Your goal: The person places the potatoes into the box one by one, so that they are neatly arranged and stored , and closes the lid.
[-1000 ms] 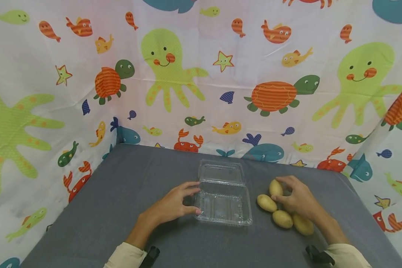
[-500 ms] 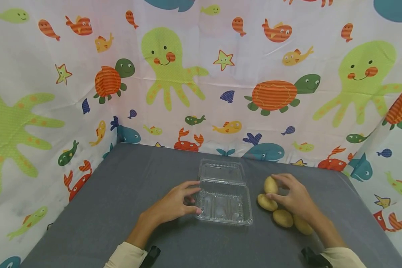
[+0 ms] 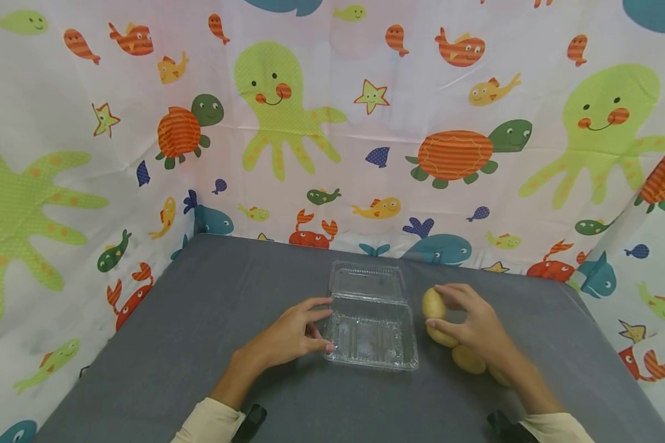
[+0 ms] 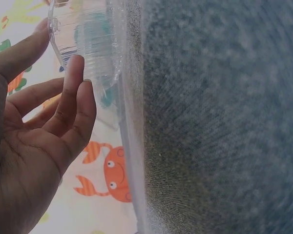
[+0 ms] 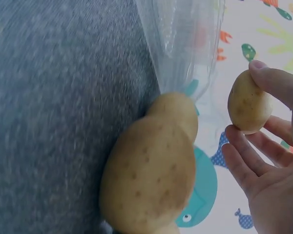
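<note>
Between thumb and fingertips, my right hand [image 3: 479,320] pinches a potato [image 3: 433,304], raised off the table in the right wrist view. Below it lie a second potato [image 3: 442,336], a third potato [image 3: 468,359] and another potato [image 3: 497,375] mostly hidden by the hand. The clear plastic clamshell container [image 3: 371,358] stands with its lid [image 3: 366,280] folded back; its tray holds nothing. At the container's left side, my left hand [image 3: 292,329] touches the rim with its thumb; its fingers are loosely bent, as the left wrist view shows.
A grey cloth covers the table [image 3: 210,295]. Behind and at both sides hangs a white curtain [image 3: 332,123] printed with sea animals. Dark wrist straps [image 3: 249,423] sit at the cuffs of both light sleeves.
My right hand has lifted the potato and carried it left toward the container, passing over the second potato. The left hand has stayed in place.
</note>
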Motion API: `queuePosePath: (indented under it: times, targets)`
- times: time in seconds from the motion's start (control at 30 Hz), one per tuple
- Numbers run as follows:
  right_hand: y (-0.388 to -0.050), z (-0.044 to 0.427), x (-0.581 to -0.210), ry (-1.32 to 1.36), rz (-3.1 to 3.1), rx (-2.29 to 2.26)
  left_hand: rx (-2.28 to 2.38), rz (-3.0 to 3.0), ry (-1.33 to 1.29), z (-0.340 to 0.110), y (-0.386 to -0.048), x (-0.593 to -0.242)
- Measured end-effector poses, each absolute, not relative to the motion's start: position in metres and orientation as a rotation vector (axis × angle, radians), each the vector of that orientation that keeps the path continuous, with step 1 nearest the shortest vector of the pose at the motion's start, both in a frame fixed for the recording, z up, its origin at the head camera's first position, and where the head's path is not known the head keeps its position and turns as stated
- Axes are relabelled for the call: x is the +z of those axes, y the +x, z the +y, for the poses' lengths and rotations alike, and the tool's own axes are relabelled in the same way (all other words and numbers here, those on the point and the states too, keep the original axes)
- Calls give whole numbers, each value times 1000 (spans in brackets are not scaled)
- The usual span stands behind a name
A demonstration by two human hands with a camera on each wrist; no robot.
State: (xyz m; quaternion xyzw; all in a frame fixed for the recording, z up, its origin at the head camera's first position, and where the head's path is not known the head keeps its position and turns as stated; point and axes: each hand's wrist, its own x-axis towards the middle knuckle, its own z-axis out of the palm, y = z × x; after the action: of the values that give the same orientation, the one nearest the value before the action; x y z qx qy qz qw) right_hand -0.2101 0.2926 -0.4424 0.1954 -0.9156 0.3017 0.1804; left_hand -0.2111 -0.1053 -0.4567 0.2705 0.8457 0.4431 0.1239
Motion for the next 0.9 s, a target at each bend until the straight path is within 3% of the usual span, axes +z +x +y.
queuePosePath:
  times: [0.9]
  targets:
    - [-199, 248, -438, 695, -2584, 1131, 1307, 2459, 818, -104, -209, -458]
